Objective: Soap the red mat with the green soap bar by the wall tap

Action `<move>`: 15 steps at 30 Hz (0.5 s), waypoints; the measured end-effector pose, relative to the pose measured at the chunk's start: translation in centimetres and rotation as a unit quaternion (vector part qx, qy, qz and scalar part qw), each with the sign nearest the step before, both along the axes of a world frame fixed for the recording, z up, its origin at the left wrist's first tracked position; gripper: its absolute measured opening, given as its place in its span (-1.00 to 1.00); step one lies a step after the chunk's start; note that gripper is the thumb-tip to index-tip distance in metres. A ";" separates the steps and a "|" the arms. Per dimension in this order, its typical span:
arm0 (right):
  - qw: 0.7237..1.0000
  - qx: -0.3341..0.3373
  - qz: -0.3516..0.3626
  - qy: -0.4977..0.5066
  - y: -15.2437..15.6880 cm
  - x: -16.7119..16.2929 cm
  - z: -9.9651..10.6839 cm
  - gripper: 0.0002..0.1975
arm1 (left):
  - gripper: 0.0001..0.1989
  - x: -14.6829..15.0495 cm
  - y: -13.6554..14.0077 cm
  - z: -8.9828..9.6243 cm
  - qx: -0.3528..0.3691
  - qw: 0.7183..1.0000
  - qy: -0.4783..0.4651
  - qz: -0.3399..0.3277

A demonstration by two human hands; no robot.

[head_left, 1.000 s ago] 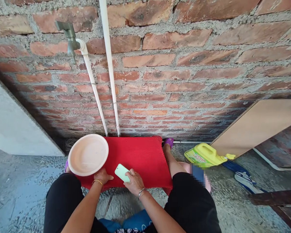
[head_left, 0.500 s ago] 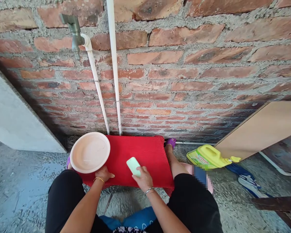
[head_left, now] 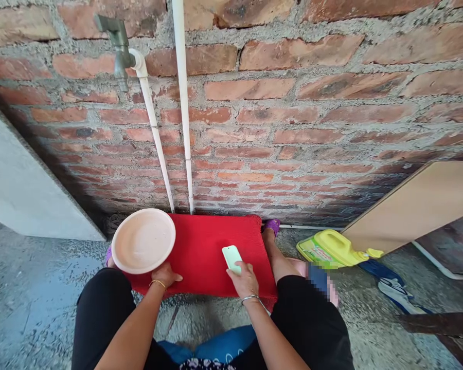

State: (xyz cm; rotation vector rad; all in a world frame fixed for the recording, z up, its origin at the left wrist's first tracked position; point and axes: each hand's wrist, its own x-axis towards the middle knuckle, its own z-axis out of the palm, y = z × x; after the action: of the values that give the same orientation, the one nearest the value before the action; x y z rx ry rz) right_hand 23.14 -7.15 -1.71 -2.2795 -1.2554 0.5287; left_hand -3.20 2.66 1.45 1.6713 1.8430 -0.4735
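A red cloth (head_left: pixel 200 246) lies spread over a low flat surface between my knees. My right hand (head_left: pixel 245 280) is closed around a pale green scrubbing brush (head_left: pixel 231 255), a rounded oblong with a small hole at its far end. The brush rests on the right part of the cloth; its underside is hidden. On the left of the cloth my left hand (head_left: pixel 166 275) lies flat with its thumb stretched out, just below the rim of a pale pink basin (head_left: pixel 142 241). The basin partly hides those fingers. It stands tilted slightly on the cloth's left end.
A tap (head_left: pixel 119 54) and white pipes (head_left: pixel 183 103) run along the brick wall ahead. At the right lie a yellow detergent jug (head_left: pixel 330 248) and a blue-and-white shoe or packet (head_left: pixel 399 293). Boards lean at both sides; the concrete floor (head_left: pixel 34 288) is wet.
My right hand has slid the brush to the right across the red cloth. My left hand and the basin stay where they were.
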 end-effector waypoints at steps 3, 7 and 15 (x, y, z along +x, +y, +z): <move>0.994 -0.023 0.099 -0.028 0.2 -2.9 0.6 -0.73 | -0.38 0.0 0.0 0.2 0.001 1.000 0.001 -0.001; 0.961 -0.071 0.260 -0.066 0.6 -6.5 0.9 -0.68 | -0.39 0.0 -0.1 0.2 0.009 1.000 0.001 -0.004; 0.998 -0.030 0.043 -0.021 -0.1 0.6 -0.4 -0.79 | -0.40 -0.2 -0.1 0.1 0.008 0.999 0.004 -0.035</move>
State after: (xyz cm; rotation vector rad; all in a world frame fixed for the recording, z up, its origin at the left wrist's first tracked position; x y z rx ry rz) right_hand 23.69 -7.24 -2.11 -2.3058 -1.3811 0.5592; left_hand -3.38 2.61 1.54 1.7505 1.8039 -0.4969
